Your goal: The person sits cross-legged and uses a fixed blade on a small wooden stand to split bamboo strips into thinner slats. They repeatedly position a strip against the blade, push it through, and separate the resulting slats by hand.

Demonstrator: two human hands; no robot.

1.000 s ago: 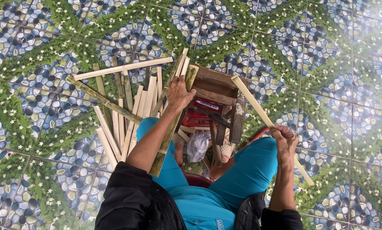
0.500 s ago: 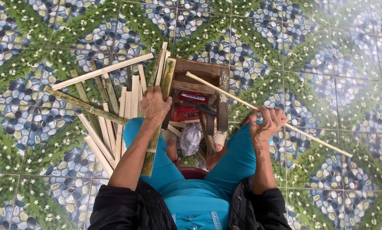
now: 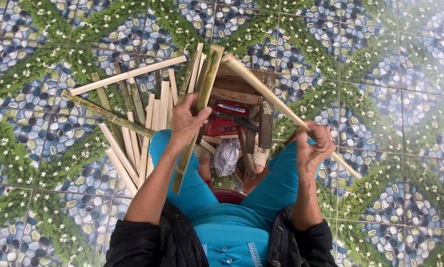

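My left hand (image 3: 188,122) grips a long greenish bamboo strip (image 3: 198,109) that runs from my left thigh up past a wooden stool. My right hand (image 3: 315,146) holds a pale split bamboo stick (image 3: 274,99), slanting from the stool's top edge down past my right knee. Both hands are over my lap, in front of the small dark wooden stool (image 3: 249,96). A red object (image 3: 227,116) lies inside the stool's frame.
A pile of split bamboo strips (image 3: 133,118) lies on the floor to my left. A crumpled clear plastic bag (image 3: 227,157) sits between my knees. The floor (image 3: 390,74) is tiled with a blue pebble and green leaf pattern.
My right hand has swung the pale stick from far right toward the middle, its tip now over the stool. My left hand still holds the green strip, raised slightly.
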